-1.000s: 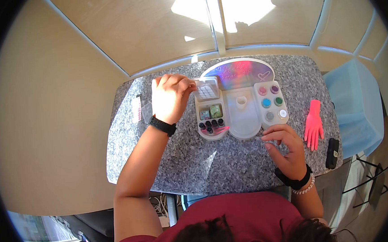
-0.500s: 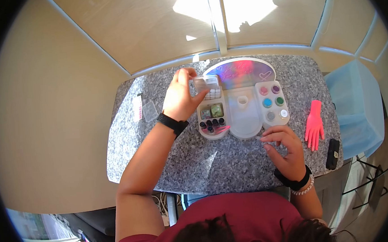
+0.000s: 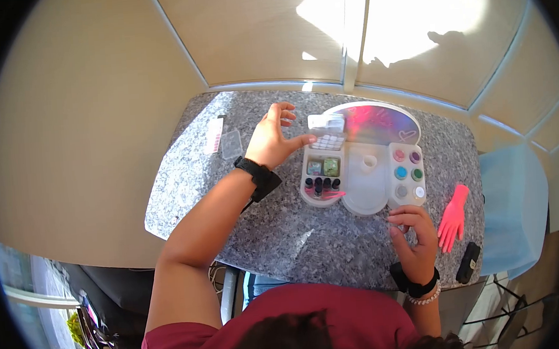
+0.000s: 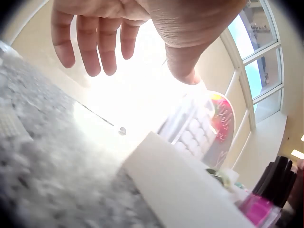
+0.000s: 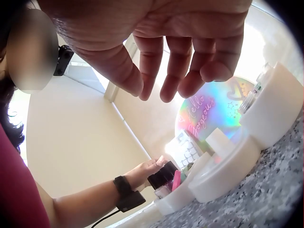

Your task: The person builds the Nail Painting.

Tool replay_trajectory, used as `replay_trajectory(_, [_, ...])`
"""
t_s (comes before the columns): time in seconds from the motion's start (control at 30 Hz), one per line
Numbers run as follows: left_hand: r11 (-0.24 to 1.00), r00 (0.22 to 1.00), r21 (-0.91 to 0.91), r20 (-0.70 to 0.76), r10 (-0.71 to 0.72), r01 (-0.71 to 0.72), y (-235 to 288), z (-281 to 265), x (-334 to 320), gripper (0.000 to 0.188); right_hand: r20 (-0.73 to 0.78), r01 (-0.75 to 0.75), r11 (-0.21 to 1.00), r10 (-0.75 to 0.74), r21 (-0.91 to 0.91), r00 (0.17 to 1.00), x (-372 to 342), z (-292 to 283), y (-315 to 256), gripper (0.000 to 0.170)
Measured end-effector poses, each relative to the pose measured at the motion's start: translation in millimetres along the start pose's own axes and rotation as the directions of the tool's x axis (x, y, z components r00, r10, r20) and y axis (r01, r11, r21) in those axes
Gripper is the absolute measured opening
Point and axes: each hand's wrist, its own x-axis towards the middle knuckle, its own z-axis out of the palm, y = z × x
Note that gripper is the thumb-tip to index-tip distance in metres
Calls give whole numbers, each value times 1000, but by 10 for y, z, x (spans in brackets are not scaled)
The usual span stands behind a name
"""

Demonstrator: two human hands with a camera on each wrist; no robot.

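In the head view the left hand (image 3: 272,141) is spread beside a small clear case of white pieces (image 3: 326,141), its thumb at the case's left edge; whether they touch, I cannot tell. The left wrist view shows the fingers (image 4: 99,45) apart and nothing between them, with the case (image 4: 194,130) tilted up near the thumb. The case sits at the back of a white tray (image 3: 307,196) holding dark-capped bottles (image 3: 319,190) and green-toned containers (image 3: 331,167). Loosely bent and holding nothing, the right hand (image 3: 416,243) is in front of the round-pot tray (image 3: 395,201).
Between the two side trays lies a white middle tray (image 3: 365,201), with a shiny lettered panel (image 3: 380,125) behind. A clear lid (image 3: 231,145) and a pink-marked card (image 3: 214,135) lie at left. A pink hand-shaped item (image 3: 452,221) and a black object (image 3: 469,262) are at right.
The left hand has let go of the clear case and its fingers have drawn back to the left and spread. The right hand is nearly still. The head view has turned and shifted.
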Motion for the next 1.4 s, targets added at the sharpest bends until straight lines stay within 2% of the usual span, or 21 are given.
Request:
replay_trajectory(0.03, [1000, 1000, 19, -15, 1, -1, -104, -110, 28, 84, 1, 17, 1000, -17, 18, 1000, 23, 16, 17, 22])
replay_trajectory(0.1, [972, 995, 218, -78, -69, 84, -391, -303, -4, 80, -17, 22, 1000, -22, 8, 1000, 0, 5, 31, 22])
replay_trajectory(0.17, [830, 996, 551, -80, -43, 80, -671, -634, -21, 82, -15, 11, 1000, -11, 9, 1000, 11, 14, 10, 21])
replay_trajectory(0.23, [814, 982, 572, 74, -172, 100, -935, -950, -44, 84, -13, 9, 1000, -9, -4, 1000, 16, 19, 4, 21])
replay_trajectory(0.27, [812, 982, 575, 77, -171, 96, -1047, -1033, -74, 84, -16, 6, 1000, -6, -2, 1000, 20, 27, 6, 21])
replay_trajectory(0.33, [791, 938, 611, 285, -197, -20, -1143, -1113, -126, 85, -4, 19, 1000, -19, 12, 1000, 26, 44, 10, 22])
replay_trajectory(0.43, [756, 957, 652, 252, -142, -59, -1081, -1085, -180, 84, 20, 15, 999, -15, 29, 1000, 28, 97, 22, 22])
replay_trajectory(0.47, [760, 956, 647, 261, -137, -67, -1060, -1070, -193, 84, 15, 8, 1000, -8, 22, 1000, 35, 99, 0, 22])
replay_trajectory(0.53, [897, 991, 442, 128, -36, -24, -1016, -1037, -191, 65, 54, 22, 1000, -23, 23, 998, 53, 90, -51, 23])
replay_trajectory(0.57, [901, 990, 433, 140, -26, -38, -913, -1033, -159, 65, 44, 14, 1000, -14, 11, 999, 51, 79, -50, 23])
replay_trajectory(0.63, [917, 971, 393, 182, -154, 72, -663, -1074, -95, 40, 39, 42, 999, -43, 8, 998, 38, 67, -37, 24])
replay_trajectory(0.67, [935, 983, 354, 179, -45, -22, -516, -1083, -98, 21, 31, 33, 999, -32, -1, 999, 28, 45, -41, 24])
replay_trajectory(0.77, [972, 985, 232, 173, -11, -29, 41, -1078, -69, 24, 28, 26, 999, -25, -23, 999, -4, -18, -62, 25])
replay_trajectory(0.8, [998, 980, -5, 187, 65, -65, 65, -998, -54, 25, 25, 12, 1000, -11, -15, 1000, -10, -35, -76, 24])
replay_trajectory(0.83, [998, 979, -11, 195, 65, -64, 164, -900, -41, 25, 23, 0, 1000, 0, -6, 1000, -18, -47, -86, 24])
replay_trajectory(0.9, [913, 896, -182, 195, 399, -366, 448, -684, -24, 27, 21, -11, 1000, 11, -12, 1000, -43, -66, -92, 24])
replay_trajectory(0.97, [813, 781, -89, 233, 579, -576, 564, -516, 64, 28, 18, -13, 1000, 13, -12, 1000, -68, -61, -93, 23])
replay_trajectory(1.03, [829, 796, -100, 237, 556, -550, 594, -361, 102, 28, 5, 1, 1000, -1, -18, 1000, -91, -47, -90, 23])
replay_trajectory(1.17, [843, 815, 25, 274, 511, -537, 518, -140, 154, 28, 3, -1, 1000, 1, -7, 1000, -144, -79, -85, 23])
replay_trajectory(1.33, [842, 836, 48, 163, 524, -537, 358, 56, 96, 26, 11, -37, 999, 37, 8, 999, -162, -93, -48, 24])
replay_trajectory(1.4, [839, 836, 88, 183, 516, -537, 282, 129, 40, 26, 15, -28, 1000, 28, -1, 999, -162, -83, -35, 23])
